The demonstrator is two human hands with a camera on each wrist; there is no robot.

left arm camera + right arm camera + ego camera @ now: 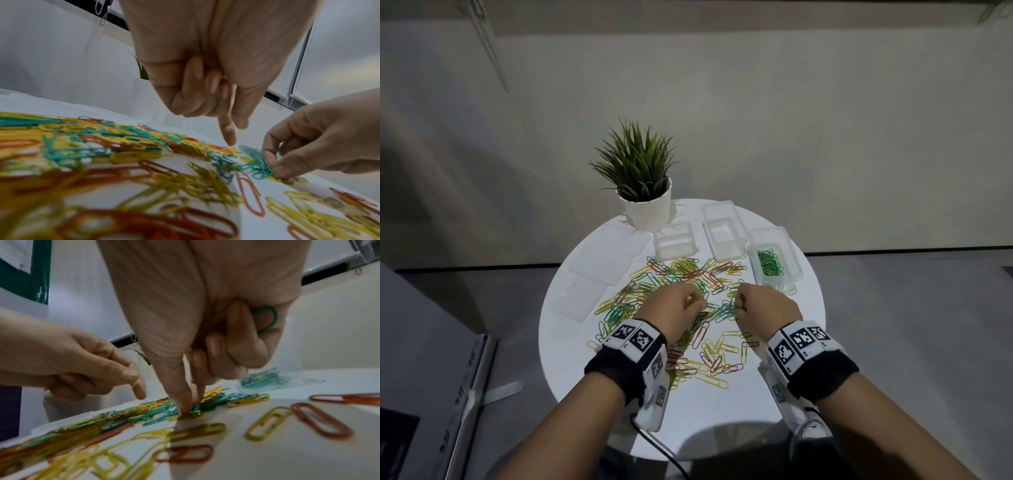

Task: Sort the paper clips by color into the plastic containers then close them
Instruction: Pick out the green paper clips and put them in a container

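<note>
Green, yellow and red paper clips (681,274) lie scattered over a round white table (722,418). A clear plastic container (793,255) at the right holds green clips (770,263), also seen in the right wrist view (263,379). Two empty containers (690,236) (738,236) stand behind the pile. My right hand (738,303) (191,404) pinches at a clump of green clips (257,162) with thumb and forefinger, and its curled fingers hold a green clip (267,319) against the palm. My left hand (700,305) (234,133) has three fingers curled in and the forefinger pointing down at the pile; no clip shows in it.
Clear lids (606,255) (580,298) lie flat at the table's left. A potted plant (645,205) stands at the back edge. Loose yellow and red clips (712,363) lie between my wrists. A cable (654,445) hangs off the near edge.
</note>
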